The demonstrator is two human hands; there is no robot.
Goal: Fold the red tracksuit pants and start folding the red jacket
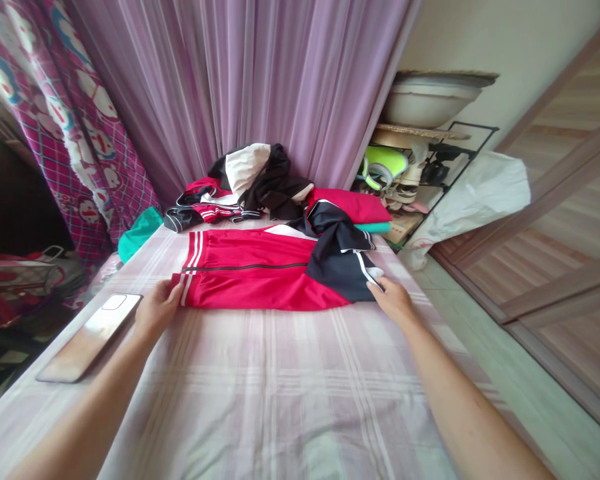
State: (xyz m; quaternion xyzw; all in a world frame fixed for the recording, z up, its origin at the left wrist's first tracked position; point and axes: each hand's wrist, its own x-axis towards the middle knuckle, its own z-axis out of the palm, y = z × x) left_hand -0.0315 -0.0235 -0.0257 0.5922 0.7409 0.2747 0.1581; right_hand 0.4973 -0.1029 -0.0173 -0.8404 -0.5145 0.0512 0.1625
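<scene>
A red and black zip-up jacket (pixel 250 283) lies sideways across the plaid sheet, its striped hem to the left and its dark shoulder part to the right. My left hand (pixel 156 308) grips the near corner of the striped hem, fingers closed on the cloth. At the other end my right hand (pixel 391 297) pinches the dark shoulder edge beside a white stripe. The jacket's zip runs along its middle. One dark sleeve is bunched on top near the right end.
Behind the jacket sit a heap of black, white and red clothes (pixel 255 177) and a folded red garment (pixel 353 205). A phone (pixel 93 337) rests by the left edge of the sheet (pixel 275 387). A rack with a white basin (pixel 430 100) stands at the right.
</scene>
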